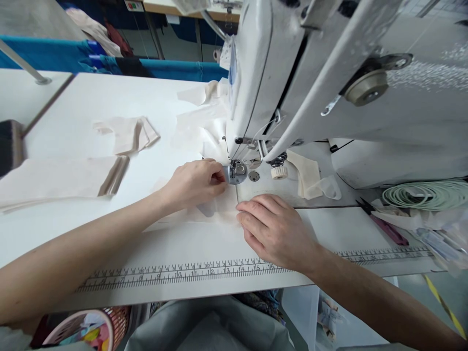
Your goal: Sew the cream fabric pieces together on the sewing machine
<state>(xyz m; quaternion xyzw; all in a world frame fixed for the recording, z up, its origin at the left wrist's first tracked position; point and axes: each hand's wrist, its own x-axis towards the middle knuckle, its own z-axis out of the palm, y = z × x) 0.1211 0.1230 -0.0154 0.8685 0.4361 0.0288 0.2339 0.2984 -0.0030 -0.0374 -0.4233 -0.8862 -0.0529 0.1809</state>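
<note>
A piece of thin pale fabric (pixel 223 210) lies on the sewing machine bed in front of the presser foot (pixel 237 173). My left hand (pixel 197 181) is closed at the left side of the foot, thumb and fingers pinched at the fabric. To the right, my right hand (pixel 274 226) rests palm down, its fingers extended and slightly apart, fingertips touching the fabric's right edge. The white sewing machine (pixel 252 73) stands over the work. Its needle area is partly hidden by the machine head.
Cut fabric pieces (pixel 127 134) and a fabric stack (pixel 66 178) lie left. Pale scraps (pixel 307 175) sit right of the foot. Thread snips (pixel 387 226) and coiled green cord (pixel 426 195) are at far right. A ruler tape (pixel 195 273) runs along the front edge, above a pink basket (pixel 113 324).
</note>
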